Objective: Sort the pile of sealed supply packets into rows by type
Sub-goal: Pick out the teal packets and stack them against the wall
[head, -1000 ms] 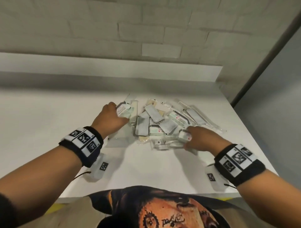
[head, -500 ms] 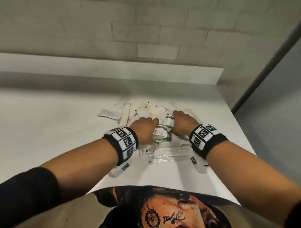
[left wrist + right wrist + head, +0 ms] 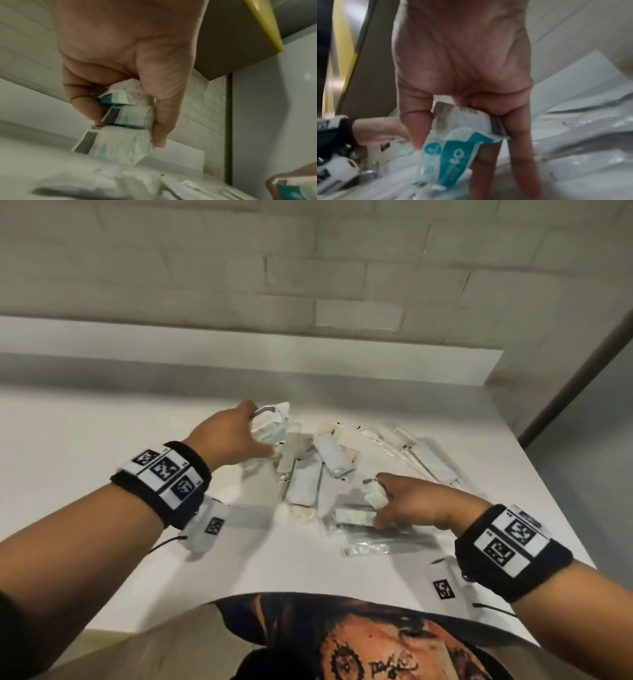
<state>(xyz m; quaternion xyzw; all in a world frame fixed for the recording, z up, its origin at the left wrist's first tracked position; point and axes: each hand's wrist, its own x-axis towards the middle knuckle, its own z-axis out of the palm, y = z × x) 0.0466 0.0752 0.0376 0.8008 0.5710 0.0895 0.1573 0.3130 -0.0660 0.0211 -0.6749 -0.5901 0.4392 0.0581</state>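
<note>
A pile of sealed packets [image 3: 310, 477] lies on the white table [image 3: 85, 446]: grey pouches, long clear sleeves and small teal-and-white packets. My left hand [image 3: 236, 433] is at the pile's far left and grips a stack of teal-and-white packets [image 3: 123, 117] between thumb and fingers, lifted off the table. My right hand [image 3: 411, 503] is at the pile's near right. It pinches one teal-and-white packet [image 3: 453, 143], and its fingertips reach another such packet [image 3: 354, 517] lying on clear sleeves.
Long clear sleeves [image 3: 428, 460] spread to the right, close to the table's right edge [image 3: 548, 491]. A low white ledge [image 3: 239, 344] and a brick wall stand behind the table. The table's left half is bare.
Both hands were together over the middle of the pile half a second ago. They have parted: the left went to the far left with its packets, the right drew back to the near right.
</note>
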